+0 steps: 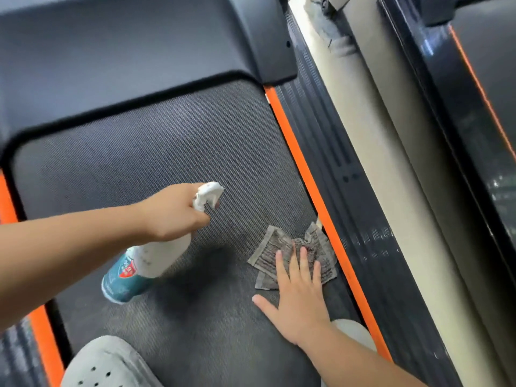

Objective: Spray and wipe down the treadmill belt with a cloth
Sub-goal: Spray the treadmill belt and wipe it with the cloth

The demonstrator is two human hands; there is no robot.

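**A:** Start at the hands. What is each doing?

**B:** The left hand (174, 212) is wrapped around the neck of the spray bottle (145, 261), held above the treadmill belt (156, 141) with the white nozzle aimed forward, toward the motor cover (125, 51). The right hand (298, 291) lies flat, fingers spread, pressing the near part of the grey cloth (293, 255) onto the belt.

**A:** And where is the cloth relative to the bottle?

**B:** To the right of it and a little nearer the person, close against the orange strip (307, 174) by the right side rail (349, 169). The bottle's long axis tilts from low near-left to high far-right, so the spray would likely land ahead of the cloth. The right hand is the nearer one for wiping; I'd judge its stroke runs leftward or forward across the belt.

**A:** Anything you can't make out?

**B:** Whether the trigger is squeezed: the fingers cover it, and the nozzle is blurred. No mist shows. The label is unreadable. The belt's near end is cut off, partly hidden by pale shoes (106, 364).
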